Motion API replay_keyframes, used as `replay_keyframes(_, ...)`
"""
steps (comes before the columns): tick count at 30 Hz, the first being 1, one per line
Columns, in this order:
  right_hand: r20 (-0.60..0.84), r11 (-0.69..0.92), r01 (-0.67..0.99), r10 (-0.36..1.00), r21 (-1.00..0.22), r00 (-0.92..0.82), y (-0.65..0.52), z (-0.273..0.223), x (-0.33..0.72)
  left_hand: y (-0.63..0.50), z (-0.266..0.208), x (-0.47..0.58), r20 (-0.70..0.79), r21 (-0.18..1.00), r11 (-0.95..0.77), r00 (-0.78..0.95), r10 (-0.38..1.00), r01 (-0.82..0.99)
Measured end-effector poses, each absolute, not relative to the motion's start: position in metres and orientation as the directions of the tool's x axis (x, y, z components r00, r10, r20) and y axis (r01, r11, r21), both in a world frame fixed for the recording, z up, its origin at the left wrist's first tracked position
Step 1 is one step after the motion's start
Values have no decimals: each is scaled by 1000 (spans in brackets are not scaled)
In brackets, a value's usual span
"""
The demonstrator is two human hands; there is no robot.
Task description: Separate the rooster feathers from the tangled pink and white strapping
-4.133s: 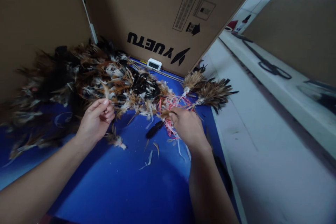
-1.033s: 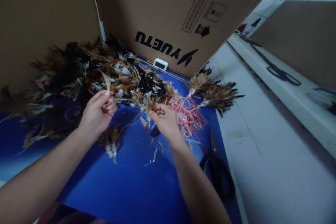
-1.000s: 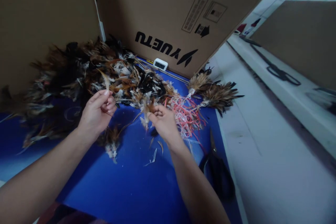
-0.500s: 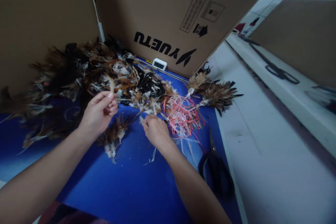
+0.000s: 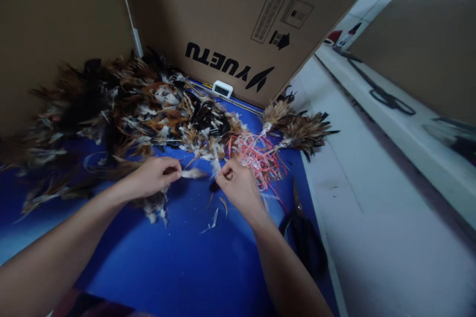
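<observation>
Head view: we list two bare hands over a blue counter (image 5: 174,267). Left hand (image 5: 158,176): thumb and fingertips pinched on a pale feather (image 5: 194,174), which points toward the right hand (image 5: 240,185). Right hand: fingers curled in, thumb against them, a whitish wisp (image 5: 215,161) at the fingertips; we cannot tell whether it is gripped. Beneath the left wrist we record a small feather cluster (image 5: 158,208); nearer the right hand, a curved brown feather (image 5: 223,205) and a white sliver (image 5: 212,220). Behind both hands, one large heap of brown, black and white feathers (image 5: 156,109). Just beyond the right hand, tangled pink and white strips (image 5: 256,158), then two feather bundles (image 5: 307,131). Beside the right forearm, black-handled scissors (image 5: 305,237). At the back, we note a white digital display (image 5: 222,90) before a cardboard panel (image 5: 208,5) with inverted "YUETU" lettering.
</observation>
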State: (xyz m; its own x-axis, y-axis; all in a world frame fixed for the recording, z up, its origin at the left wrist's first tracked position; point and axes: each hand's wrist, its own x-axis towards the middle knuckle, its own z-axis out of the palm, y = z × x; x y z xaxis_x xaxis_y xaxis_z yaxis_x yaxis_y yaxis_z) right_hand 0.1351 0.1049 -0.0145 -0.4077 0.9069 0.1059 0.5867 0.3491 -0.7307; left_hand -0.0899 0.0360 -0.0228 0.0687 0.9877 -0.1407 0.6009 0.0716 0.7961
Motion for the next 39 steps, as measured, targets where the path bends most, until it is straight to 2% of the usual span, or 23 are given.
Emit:
replay_keyframes(4,69,288,505,910,-813,-408,105,-22,140,41,-28,-112,-133,726,128,-45,990,676)
replay_keyframes(8,53,227,368,903,-902,-427,111,-28,143,43,-22,-124,-21,623,188,-223,975,760)
replay_keyframes(10,45,208,328,896,-921,-443,113,-30,143,43,-17,-123,61,646,185,-292,954,741)
replay_keyframes(13,20,184,305,882,-934,-470,114,-28,142,40,-11,-109,123,786,88,-294,948,612)
replay_keyframes(18,-66,104,295,856,-950,-512,109,-15,141,32,-8,-70,41,932,39,-212,976,359)
replay_keyframes(23,-142,-105,96,740,-990,-657,106,4,148,27,-3,-38,-97,988,109,-116,989,106)
replay_keyframes(28,-140,-254,-35,638,-967,-757,105,15,157,25,9,-17,-269,956,270,25,963,-115)
replay_keyframes(33,-144,-301,-53,596,-952,-790,107,17,160,25,3,-9,-292,917,295,53,955,-269)
replay_keyframes(39,-197,-335,4,543,-942,-816,109,14,158,24,-9,-20,-333,890,315,2,943,-330)
